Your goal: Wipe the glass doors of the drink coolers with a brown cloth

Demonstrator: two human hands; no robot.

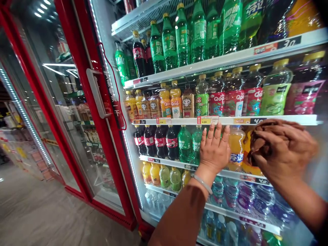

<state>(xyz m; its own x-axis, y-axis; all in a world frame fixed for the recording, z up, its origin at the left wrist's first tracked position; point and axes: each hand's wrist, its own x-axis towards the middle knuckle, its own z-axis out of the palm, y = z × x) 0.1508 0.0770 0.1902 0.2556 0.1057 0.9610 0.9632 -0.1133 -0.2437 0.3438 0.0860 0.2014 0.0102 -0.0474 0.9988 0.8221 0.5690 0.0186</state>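
Note:
My left hand [215, 148] is raised flat with its fingers stretched upward, in front of the cooler shelves; whether it touches the shelf edge [227, 121] I cannot tell. A pale bangle [203, 183] circles that wrist. Orange drink bottles [237, 141] stand just right of the hand, and green soda bottles [184, 144] to its left. Crumpled in my right hand [287, 147] is a brown cloth [260, 145], with the fingers wrapped round it. This hand hovers before the right end of the same shelf row and hides some bottles behind it.
Rows of bottled drinks fill the cooler, with green bottles [181, 37] on an upper shelf and Qoo bottles [217, 97] below. Price tags line the shelf edges. At left is a red-framed glass door [77, 82] with a white handle [96, 94]. Grey floor [84, 218] lies below.

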